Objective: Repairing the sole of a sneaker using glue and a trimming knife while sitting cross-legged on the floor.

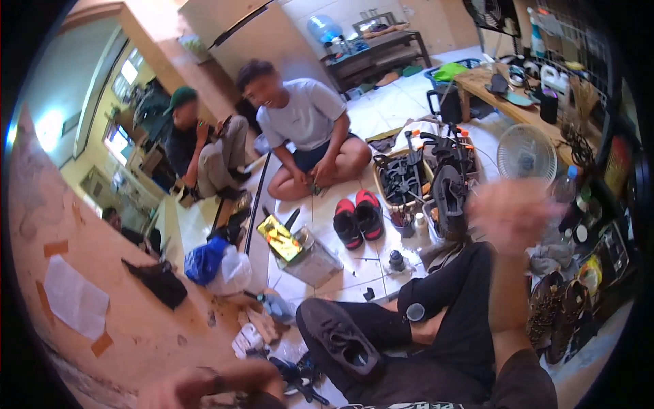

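Note:
My right hand (514, 217) is raised at the right, in front of the white fan, its fingers smeared by motion. My left hand (163, 395) is low at the lower left edge, partly cut off, with a band at its wrist; its fingers are not clear. A black lace-up shoe (338, 339) rests across my crossed legs, touched by neither hand. A small round cup or cap (415, 313) sits by my ankle. Beyond my legs stands a small dark bottle (396, 260) on the tiles. A pair of red and black shoes (359, 219) lies farther out.
A phone with a bright screen (281, 238) leans on a clear box. Two people sit opposite, one in a white shirt (303, 112); another is farther left. A tool basket (403, 178), a fan (526, 153), a wooden bench (487, 85) and brown patterned shoes (560, 313) line the right.

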The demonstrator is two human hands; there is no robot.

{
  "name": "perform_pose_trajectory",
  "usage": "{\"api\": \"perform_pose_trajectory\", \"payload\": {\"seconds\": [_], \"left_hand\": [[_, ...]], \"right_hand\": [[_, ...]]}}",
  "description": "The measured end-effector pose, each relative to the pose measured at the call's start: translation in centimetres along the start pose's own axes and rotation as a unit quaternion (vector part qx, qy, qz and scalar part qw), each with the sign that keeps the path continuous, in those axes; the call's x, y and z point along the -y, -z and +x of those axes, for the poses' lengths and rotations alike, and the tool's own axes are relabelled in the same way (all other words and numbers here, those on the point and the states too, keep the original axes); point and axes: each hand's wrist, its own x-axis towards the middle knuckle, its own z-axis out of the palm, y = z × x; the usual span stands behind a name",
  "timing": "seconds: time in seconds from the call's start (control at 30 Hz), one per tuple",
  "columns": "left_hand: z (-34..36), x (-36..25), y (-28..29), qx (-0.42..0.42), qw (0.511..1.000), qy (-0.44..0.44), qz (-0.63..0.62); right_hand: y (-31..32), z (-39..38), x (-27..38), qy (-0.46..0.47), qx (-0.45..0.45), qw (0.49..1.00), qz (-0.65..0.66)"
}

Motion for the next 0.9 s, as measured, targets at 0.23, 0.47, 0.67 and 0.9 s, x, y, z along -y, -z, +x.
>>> {"api": "perform_pose_trajectory", "payload": {"seconds": [0.23, 0.47, 0.67, 0.9], "left_hand": [[-14.7, 12.1, 16.3, -0.073, 0.775, 0.358, 0.517], [-16.3, 12.6, 15.2, -0.037, 0.7, 0.431, 0.568], [-17.7, 15.3, 13.5, 0.033, 0.724, 0.422, 0.545], [-12.7, 18.6, 5.7, -0.048, 0.817, 0.498, 0.286]], "right_hand": [[7.4, -16.0, -11.3, -0.445, 0.235, 0.837, -0.212], [6.4, -19.1, -14.2, -0.49, 0.369, 0.787, -0.063], [9.4, -18.7, -11.7, -0.588, 0.296, 0.744, -0.116], [9.2, -16.8, -12.7, -0.562, 0.187, 0.805, -0.038]]}}
